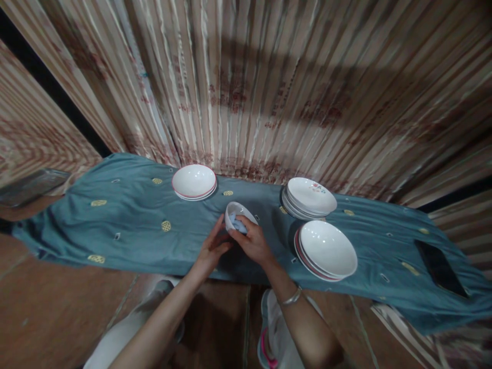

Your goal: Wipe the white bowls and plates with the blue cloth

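Above the near edge of the table, a small white bowl is held tilted between my hands. My left hand is at its lower left side, fingertips against the outside and thumb apart below. A light blue cloth is bunched inside the bowl. My right hand is closed on this cloth, with its fingers reaching into the bowl and the thumb at the near rim. Part of the bowl's underside is hidden by my hands.
A green-blue tablecloth covers the long table. Red-rimmed bowls are stacked at the back left. On the right are stacked floral plates and larger white bowls. A dark phone lies far right; a clear tray is far left.
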`<action>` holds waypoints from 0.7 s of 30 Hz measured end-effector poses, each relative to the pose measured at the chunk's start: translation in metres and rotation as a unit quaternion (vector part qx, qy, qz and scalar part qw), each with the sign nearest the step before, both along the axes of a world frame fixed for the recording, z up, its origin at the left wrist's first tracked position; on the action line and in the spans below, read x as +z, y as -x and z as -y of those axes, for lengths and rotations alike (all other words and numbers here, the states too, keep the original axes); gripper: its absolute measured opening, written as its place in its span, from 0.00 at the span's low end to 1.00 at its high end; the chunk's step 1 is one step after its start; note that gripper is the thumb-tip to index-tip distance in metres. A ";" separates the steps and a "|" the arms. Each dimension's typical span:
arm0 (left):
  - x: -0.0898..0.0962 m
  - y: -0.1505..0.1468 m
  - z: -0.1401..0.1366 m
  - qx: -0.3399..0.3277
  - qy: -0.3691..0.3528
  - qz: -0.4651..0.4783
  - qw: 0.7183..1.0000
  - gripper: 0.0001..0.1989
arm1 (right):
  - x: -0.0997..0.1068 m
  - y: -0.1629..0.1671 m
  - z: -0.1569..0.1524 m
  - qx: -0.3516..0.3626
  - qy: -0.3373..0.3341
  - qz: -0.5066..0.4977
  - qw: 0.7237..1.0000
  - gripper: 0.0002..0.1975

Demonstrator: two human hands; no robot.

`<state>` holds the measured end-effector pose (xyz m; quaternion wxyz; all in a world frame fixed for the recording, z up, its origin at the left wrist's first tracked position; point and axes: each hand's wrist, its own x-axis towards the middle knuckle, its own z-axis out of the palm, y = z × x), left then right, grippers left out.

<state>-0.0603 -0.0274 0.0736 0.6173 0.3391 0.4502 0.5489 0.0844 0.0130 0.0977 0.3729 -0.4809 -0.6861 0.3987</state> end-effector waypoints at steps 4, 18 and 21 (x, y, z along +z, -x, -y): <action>-0.004 -0.002 -0.005 0.057 0.033 0.027 0.997 0.40 | -0.001 -0.012 -0.011 -0.037 0.044 -0.108 0.992 0.17; 0.018 0.006 -0.021 0.125 0.085 0.136 0.979 0.16 | -0.009 -0.031 -0.025 -0.034 0.193 -0.401 0.895 0.18; 0.024 0.010 -0.020 0.087 0.122 0.167 0.974 0.15 | -0.010 -0.029 -0.027 -0.024 0.209 -0.406 0.889 0.19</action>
